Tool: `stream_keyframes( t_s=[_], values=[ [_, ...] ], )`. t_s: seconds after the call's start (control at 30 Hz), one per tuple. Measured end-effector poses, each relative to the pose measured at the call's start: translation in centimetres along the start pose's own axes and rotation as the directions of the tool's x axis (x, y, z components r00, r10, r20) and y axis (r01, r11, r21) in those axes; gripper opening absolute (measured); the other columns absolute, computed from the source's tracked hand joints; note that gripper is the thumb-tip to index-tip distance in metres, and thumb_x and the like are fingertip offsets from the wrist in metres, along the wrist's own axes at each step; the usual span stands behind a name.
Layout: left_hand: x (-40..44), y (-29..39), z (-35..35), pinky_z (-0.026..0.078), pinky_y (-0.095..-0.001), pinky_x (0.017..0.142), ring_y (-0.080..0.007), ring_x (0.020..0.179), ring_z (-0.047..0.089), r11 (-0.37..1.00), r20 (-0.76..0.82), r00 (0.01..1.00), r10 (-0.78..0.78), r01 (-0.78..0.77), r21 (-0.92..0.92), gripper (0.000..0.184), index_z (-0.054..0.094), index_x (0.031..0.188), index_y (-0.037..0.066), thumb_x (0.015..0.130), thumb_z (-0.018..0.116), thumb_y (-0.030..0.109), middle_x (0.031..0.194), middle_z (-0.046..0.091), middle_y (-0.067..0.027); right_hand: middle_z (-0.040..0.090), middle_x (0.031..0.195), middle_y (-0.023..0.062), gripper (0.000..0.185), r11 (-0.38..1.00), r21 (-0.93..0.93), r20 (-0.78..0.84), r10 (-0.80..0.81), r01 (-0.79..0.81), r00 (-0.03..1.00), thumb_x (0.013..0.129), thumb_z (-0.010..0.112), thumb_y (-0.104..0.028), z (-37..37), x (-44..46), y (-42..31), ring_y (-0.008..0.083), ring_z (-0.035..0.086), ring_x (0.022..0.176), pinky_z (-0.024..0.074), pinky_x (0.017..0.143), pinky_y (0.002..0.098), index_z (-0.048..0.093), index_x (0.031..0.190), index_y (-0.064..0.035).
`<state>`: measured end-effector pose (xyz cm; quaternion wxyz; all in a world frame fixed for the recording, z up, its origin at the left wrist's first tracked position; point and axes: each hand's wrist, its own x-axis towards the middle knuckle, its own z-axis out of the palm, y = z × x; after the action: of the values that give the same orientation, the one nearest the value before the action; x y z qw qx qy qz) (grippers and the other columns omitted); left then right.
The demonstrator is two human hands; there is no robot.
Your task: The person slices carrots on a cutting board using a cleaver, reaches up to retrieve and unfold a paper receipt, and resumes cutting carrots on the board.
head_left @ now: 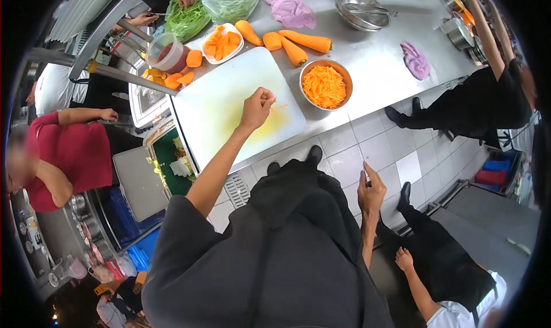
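Observation:
My left hand [257,109] is over the white cutting board [221,92], its fingers closed in a pinch; what they hold, if anything, is too small to name. Thin orange shreds [280,106] lie just right of its fingertips. Beyond the counter's front edge, my right hand [372,189] is above the floor, its fingers closed around a thin pale object [361,153] that I cannot make out. A metal bowl [303,92] of shredded carrot [325,87] stands right of the board. Whole carrots [307,40] and a white dish [233,52] of carrot pieces [221,44] lie behind it.
Green vegetables [186,19], a plastic tub [166,51] and a pink cloth [290,10] are at the back. Metal bowls [363,11] and another cloth [415,60] lie right. A waste bin [166,156] stands left. Other people stand left, right and lower right.

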<state>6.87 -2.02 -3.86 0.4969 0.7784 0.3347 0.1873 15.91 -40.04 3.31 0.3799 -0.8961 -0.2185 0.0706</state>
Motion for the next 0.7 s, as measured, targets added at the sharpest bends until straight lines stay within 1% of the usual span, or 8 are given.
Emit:
stream_keyframes(
  t_s=[0.07,0.1,0.17,0.3,0.37,0.5,0.57,0.7],
  values=[
    [-0.3,0.8,-0.2,0.050,-0.0332,0.067,-0.0197,0.074,0.064,0.979,0.155,0.983,0.101,-0.127,0.162,0.013,0.062,0.099,0.003,0.089,0.068,0.011,0.083,0.067,-0.0113,0.071,0.105,0.0197,0.029,1.000,-0.002,0.022,-0.008,0.008,1.000,0.087,0.064,0.003,-0.5,0.9,0.1,0.0277,0.073,0.083,0.0578,0.063,0.0330,0.070,0.115,-0.0041],
    [-0.6,0.2,-0.2,0.050,-0.0332,0.067,-0.0197,0.074,0.064,0.979,0.139,0.985,0.104,-0.126,0.161,0.013,0.062,0.099,0.003,0.089,0.068,0.011,0.083,0.067,-0.0113,0.071,0.106,0.0197,0.029,0.999,-0.011,0.021,-0.050,0.050,0.999,0.087,0.064,0.003,-0.6,1.5,0.7,0.0278,0.073,0.083,0.0580,0.063,0.0332,0.070,0.115,-0.0041],
    [-1.4,-2.1,-0.6,0.049,-0.0381,0.075,-0.0257,0.082,0.061,0.845,0.239,0.944,0.229,-0.315,0.433,0.015,0.063,0.099,0.004,0.088,0.067,0.013,0.083,0.062,-0.0096,0.071,0.106,0.0196,0.029,0.995,-0.012,0.018,-0.100,0.101,0.995,0.087,0.063,0.003,-0.8,3.1,1.1,0.0280,0.073,0.084,0.0581,0.063,0.0334,0.070,0.115,-0.0042],
    [-1.7,-3.1,-1.1,0.046,-0.0411,0.078,-0.0291,0.088,0.058,0.801,0.308,0.899,0.312,-0.423,0.424,0.016,0.062,0.101,0.007,0.089,0.064,0.018,0.088,0.058,-0.0099,0.071,0.107,0.0196,0.030,0.998,-0.003,0.041,-0.069,0.069,0.997,0.087,0.063,0.003,-2.0,4.2,1.6,0.0284,0.073,0.084,0.0585,0.063,0.0331,0.070,0.115,-0.0046],
    [-1.6,-2.8,-1.1,0.043,-0.0402,0.078,-0.0264,0.088,0.058,0.677,0.335,0.859,0.388,-0.512,0.528,0.015,0.062,0.097,0.009,0.090,0.062,0.022,0.088,0.058,-0.0076,0.071,0.107,0.0197,0.030,0.998,0.005,0.059,-0.062,0.062,0.996,0.087,0.063,0.003,-2.3,4.6,2.0,0.0285,0.073,0.084,0.0585,0.063,0.0328,0.070,0.116,-0.0048],
    [-1.1,-1.5,0.2,0.041,-0.0390,0.077,-0.0246,0.087,0.058,0.619,0.330,0.849,0.412,-0.527,0.583,0.016,0.061,0.095,0.010,0.092,0.060,0.026,0.091,0.058,-0.0059,0.071,0.107,0.0198,0.032,0.998,0.010,0.075,-0.057,0.056,0.996,0.087,0.064,0.002,-2.8,5.5,3.3,0.0287,0.073,0.084,0.0582,0.062,0.0327,0.070,0.117,-0.0057],
    [-0.5,-0.9,1.5,0.041,-0.0400,0.075,-0.0247,0.086,0.058,0.679,0.211,0.880,0.425,-0.464,0.568,0.016,0.060,0.096,0.010,0.094,0.058,0.025,0.091,0.057,-0.0049,0.071,0.108,0.0199,0.032,0.999,0.023,0.087,-0.048,0.046,0.995,0.087,0.064,0.002,-3.0,5.7,3.8,0.0288,0.073,0.083,0.0580,0.062,0.0329,0.070,0.118,-0.0062],
    [-0.6,-2.0,2.3,0.041,-0.0413,0.072,-0.0249,0.087,0.059,0.678,0.238,0.915,0.327,-0.402,0.615,0.016,0.059,0.100,0.010,0.095,0.058,0.025,0.091,0.057,-0.0046,0.071,0.107,0.0203,0.031,0.999,0.015,0.099,-0.043,0.042,0.994,0.087,0.064,0.002,-3.5,6.8,4.6,0.0298,0.073,0.082,0.0575,0.063,0.0335,0.070,0.117,-0.0060]
  ],
)
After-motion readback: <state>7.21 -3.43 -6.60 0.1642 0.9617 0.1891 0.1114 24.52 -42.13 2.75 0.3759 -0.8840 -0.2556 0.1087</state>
